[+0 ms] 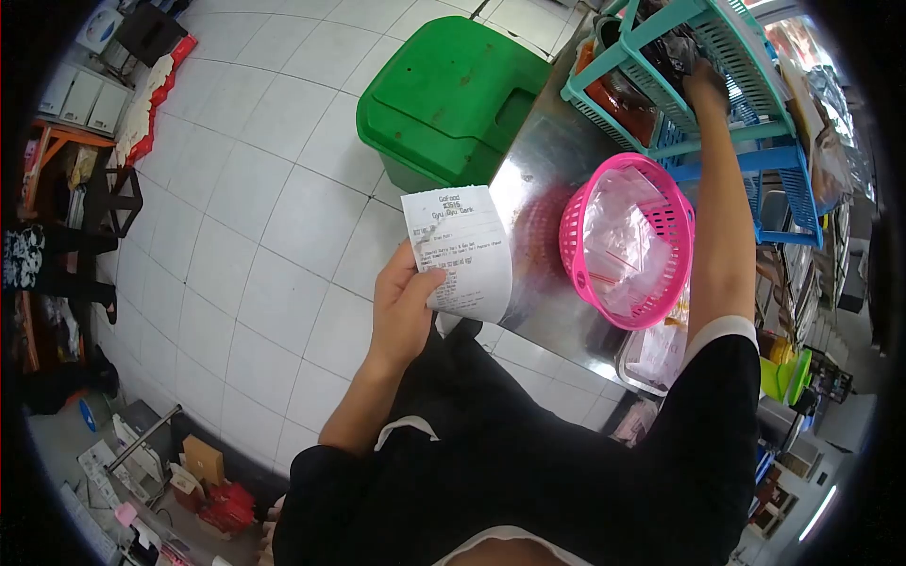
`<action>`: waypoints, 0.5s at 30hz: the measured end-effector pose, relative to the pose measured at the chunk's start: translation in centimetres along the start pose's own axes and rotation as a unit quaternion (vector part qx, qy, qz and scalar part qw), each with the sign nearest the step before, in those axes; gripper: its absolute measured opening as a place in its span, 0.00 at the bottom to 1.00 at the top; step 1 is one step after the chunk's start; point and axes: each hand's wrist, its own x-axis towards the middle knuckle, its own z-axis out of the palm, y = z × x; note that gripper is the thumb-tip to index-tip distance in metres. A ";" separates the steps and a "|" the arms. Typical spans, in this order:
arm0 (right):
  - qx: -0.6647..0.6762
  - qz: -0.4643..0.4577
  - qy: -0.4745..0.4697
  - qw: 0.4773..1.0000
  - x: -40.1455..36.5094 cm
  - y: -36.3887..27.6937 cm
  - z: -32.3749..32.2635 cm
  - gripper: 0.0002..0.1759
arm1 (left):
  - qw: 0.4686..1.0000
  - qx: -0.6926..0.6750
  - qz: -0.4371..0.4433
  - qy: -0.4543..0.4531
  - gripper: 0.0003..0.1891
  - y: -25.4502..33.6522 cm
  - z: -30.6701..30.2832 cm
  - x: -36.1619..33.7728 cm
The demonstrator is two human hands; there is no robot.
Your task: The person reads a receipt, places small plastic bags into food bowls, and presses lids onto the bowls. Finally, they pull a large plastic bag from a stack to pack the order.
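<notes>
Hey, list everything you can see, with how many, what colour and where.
Receipt: one, white, in left hand
Lidded bin: one, green, on floor beside counter
Counter: one, silvery, right of bin
Round basket: one, pink, on counter
Plastic bags: several, clear, in pink basket
Rack: teal, count unclear, upper right
Black plastic: bunched, count unclear, in rack
Floor tiles: many, white, below
Stool: one, dark, far left
Another person: at least one, dark clothes, left edge
Background clutter: too blurred to count, both sides
Left hand: one, grip on receipt
Right hand: one, at black plastic
</notes>
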 end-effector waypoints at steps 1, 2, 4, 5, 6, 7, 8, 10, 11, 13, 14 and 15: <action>-0.014 0.003 -0.030 0.999 0.5 0.3 -0.2 0.19 | 1.000 0.007 -0.002 -0.002 0.21 0.1 0.0 0.1; -0.033 -0.008 -0.062 0.997 0.8 0.4 -0.4 0.19 | 1.000 0.010 -0.001 -0.004 0.21 0.2 -0.1 0.2; -0.073 -0.028 -0.125 0.989 1.1 0.6 -1.0 0.20 | 1.000 0.015 0.000 -0.009 0.21 0.2 -0.3 0.3; -0.049 -0.038 -0.098 0.993 0.8 0.8 -1.1 0.20 | 1.000 0.015 -0.002 -0.007 0.21 0.2 -0.3 0.3; -0.025 -0.047 -0.070 0.996 0.0 0.7 -1.3 0.21 | 1.000 0.016 -0.003 -0.006 0.21 0.2 -0.4 0.3; 0.000 -0.055 -0.040 0.998 -0.6 0.5 -1.5 0.22 | 1.000 0.016 -0.004 -0.006 0.21 0.2 -0.4 0.5; -0.007 -0.068 -0.023 0.997 -1.0 0.5 -1.7 0.22 | 1.000 0.011 -0.006 -0.009 0.21 0.2 -0.5 0.6; -0.022 -0.093 0.009 0.995 -2.2 -0.1 -2.3 0.24 | 1.000 0.003 -0.012 -0.015 0.21 0.1 -0.8 0.7; -0.031 -0.126 0.042 0.991 -3.0 -0.2 -3.0 0.22 | 1.000 0.002 -0.014 -0.018 0.21 0.1 -0.8 0.7; 0.035 -0.098 0.029 0.994 -5.2 -1.3 -5.5 0.16 | 1.000 -0.001 -0.016 -0.023 0.21 0.2 -0.5 0.8; 0.068 -0.085 0.022 0.994 -6.6 -1.9 -6.9 0.14 | 0.999 -0.001 -0.022 -0.023 0.21 0.2 -0.4 0.8; 0.103 -0.098 0.042 0.989 -8.4 -2.4 -8.4 0.14 | 0.999 -0.001 -0.028 -0.023 0.22 0.1 -0.4 0.9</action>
